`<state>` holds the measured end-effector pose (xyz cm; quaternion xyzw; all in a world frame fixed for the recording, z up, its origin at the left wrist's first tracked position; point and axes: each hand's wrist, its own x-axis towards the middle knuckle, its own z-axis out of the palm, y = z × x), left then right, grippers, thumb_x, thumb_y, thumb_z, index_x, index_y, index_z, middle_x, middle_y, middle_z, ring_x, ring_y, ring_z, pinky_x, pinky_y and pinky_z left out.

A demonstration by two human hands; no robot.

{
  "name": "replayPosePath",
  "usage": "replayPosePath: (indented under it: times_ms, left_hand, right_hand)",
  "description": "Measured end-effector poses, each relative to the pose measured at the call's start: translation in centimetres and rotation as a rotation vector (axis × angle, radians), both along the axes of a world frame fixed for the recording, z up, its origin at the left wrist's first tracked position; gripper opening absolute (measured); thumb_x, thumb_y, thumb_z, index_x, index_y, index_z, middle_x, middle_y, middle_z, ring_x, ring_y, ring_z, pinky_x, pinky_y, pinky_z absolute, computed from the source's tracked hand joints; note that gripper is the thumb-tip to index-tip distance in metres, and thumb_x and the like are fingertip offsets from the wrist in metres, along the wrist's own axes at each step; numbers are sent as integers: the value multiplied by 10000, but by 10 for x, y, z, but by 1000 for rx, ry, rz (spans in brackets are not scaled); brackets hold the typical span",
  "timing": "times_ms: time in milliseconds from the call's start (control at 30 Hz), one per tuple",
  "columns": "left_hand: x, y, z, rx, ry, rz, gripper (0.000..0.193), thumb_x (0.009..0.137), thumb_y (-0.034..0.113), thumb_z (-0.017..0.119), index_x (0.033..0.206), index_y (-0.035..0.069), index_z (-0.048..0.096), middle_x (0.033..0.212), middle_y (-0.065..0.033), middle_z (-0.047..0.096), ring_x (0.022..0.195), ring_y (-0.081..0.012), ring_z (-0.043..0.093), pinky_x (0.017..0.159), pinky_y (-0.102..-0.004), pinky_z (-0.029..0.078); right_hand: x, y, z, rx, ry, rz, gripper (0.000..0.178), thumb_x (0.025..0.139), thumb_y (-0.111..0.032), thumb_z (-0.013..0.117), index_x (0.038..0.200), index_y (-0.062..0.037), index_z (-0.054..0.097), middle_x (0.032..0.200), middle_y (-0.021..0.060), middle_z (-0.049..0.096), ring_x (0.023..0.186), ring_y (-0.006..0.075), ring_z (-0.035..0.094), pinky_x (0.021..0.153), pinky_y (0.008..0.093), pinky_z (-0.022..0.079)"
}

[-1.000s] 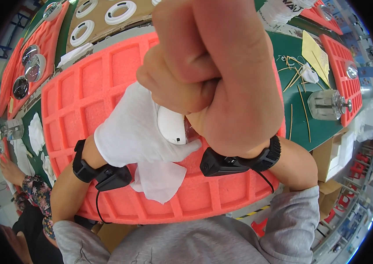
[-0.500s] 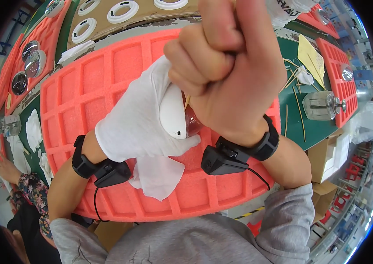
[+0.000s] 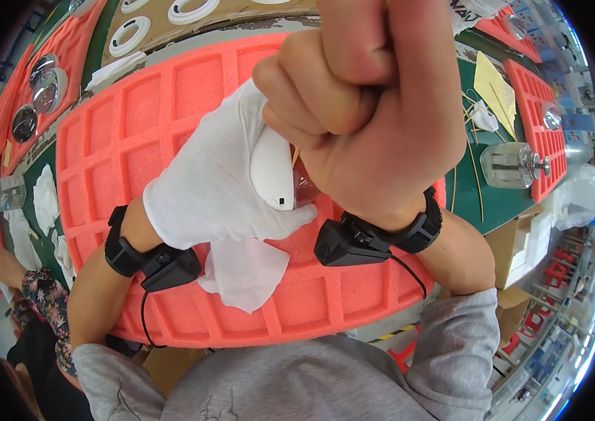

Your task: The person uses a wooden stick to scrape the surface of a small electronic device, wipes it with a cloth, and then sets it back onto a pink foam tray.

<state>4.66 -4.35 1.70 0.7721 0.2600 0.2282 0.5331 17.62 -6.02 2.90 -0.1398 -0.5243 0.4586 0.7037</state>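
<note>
My left hand (image 3: pixel 203 161), in a white glove, is closed around a white rounded housing (image 3: pixel 272 168) with a clear dome (image 3: pixel 303 191) on its right side. Bare and curled, my right hand (image 3: pixel 374 119) is raised close above the housing and hides much of it. A short length of thin wooden stick (image 3: pixel 296 156) shows between the right hand and the housing; its ends are hidden. Below my left hand, a white cloth (image 3: pixel 245 274) lies on the red foam tray (image 3: pixel 144 112).
Wooden sticks (image 3: pixel 477 172), yellow paper (image 3: pixel 495 91) and a glass jar (image 3: pixel 509 165) are on the green table to the right. White rings (image 3: pixel 129 36) lie on cardboard at the far left. Clear domes (image 3: pixel 49 91) sit in another tray; a person's floral sleeve (image 3: pixel 46 298) is at left.
The view has shifted slightly, so the tray and tabletop sit a little higher and more to the left. Both hands keep their hold; the right hand looks slightly larger and nearer.
</note>
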Motion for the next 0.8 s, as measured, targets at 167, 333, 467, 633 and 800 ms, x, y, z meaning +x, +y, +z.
replayPosePath:
  times_ms: [167,333,467,633,800]
  left_hand:
    - [-5,-6,2,-65,-79,-30,725,655,150,856,1275,38,496,1140,-106,590,1028,-205,590,930,-356,496]
    - [-9,-8,-16,84,23,-44,707,645,148,867,1253,44,522,1129,-99,616,1035,-211,613,910,-354,509]
    - [-10,-8,-13,111,40,-19,625,652,156,883,1196,51,594,1095,-77,669,1016,-202,654,856,-336,533]
    - [-11,-5,-2,7,1,-34,750,641,145,869,1289,41,508,1151,-103,617,1048,-225,614,921,-355,507]
    - [-9,-1,1,37,56,-41,615,666,162,887,1200,63,599,1067,-73,672,977,-213,662,830,-332,540]
  right_hand:
    - [5,-27,-4,-43,-3,6,569,1075,-377,444,589,-84,399,472,-34,329,428,58,262,413,270,181]
    - [-3,-10,-29,-77,-8,8,569,1076,-381,440,591,-86,399,470,-33,328,427,59,262,411,269,180]
    - [-5,-11,-26,-78,-11,20,569,1076,-385,437,593,-88,399,470,-33,327,426,60,261,410,269,179]
    - [-1,-14,-11,-73,-13,34,568,1077,-390,433,595,-90,399,468,-32,326,424,61,261,409,269,178]
    - [2,-5,-7,-76,-17,35,568,1077,-395,429,597,-92,399,467,-32,325,423,62,261,408,269,177]
